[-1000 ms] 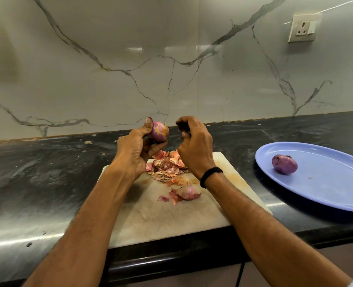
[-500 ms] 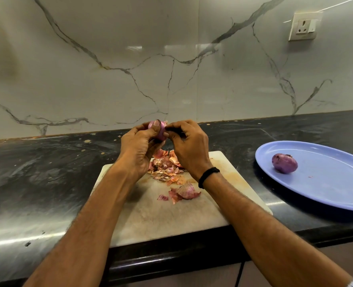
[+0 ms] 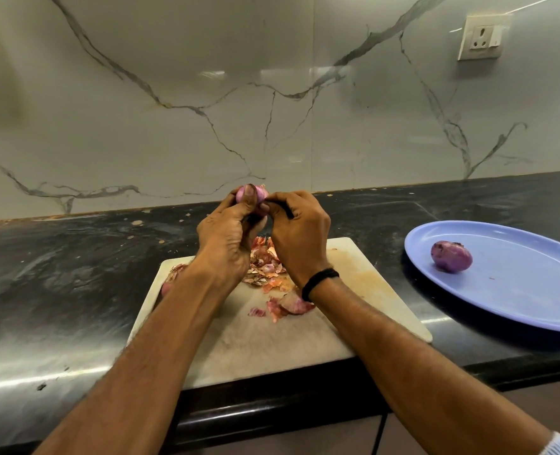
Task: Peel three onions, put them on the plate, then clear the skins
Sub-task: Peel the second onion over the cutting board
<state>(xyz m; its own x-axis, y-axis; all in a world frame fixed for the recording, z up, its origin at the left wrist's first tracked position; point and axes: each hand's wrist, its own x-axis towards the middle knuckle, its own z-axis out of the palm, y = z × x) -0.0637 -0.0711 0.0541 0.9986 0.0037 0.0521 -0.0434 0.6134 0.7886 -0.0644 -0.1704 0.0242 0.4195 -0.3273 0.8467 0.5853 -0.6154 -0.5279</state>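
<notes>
My left hand (image 3: 223, 238) grips a partly peeled purple onion (image 3: 250, 193) above the cutting board (image 3: 272, 349), thumb pressed on its top. My right hand (image 3: 300, 234) is curled around a small dark tool (image 3: 285, 210), and its fingertips meet the onion's right side. A pile of onion skins (image 3: 265, 267) lies on the board under my hands, with a larger skin piece (image 3: 291, 305) nearer me. Another onion (image 3: 170, 284) lies at the board's left edge, mostly hidden by my left forearm. A peeled onion (image 3: 451, 256) rests on the blue plate (image 3: 534, 320) to the right.
The board sits on a black countertop (image 3: 75, 274) whose front edge runs close below it. A marble wall stands behind, with a wall socket (image 3: 482, 37) at the upper right. Small skin scraps dot the counter behind the board.
One second ago my right hand was apart from the onion. It has closed in until its fingertips touch the onion, and my left thumb now covers the onion's top.
</notes>
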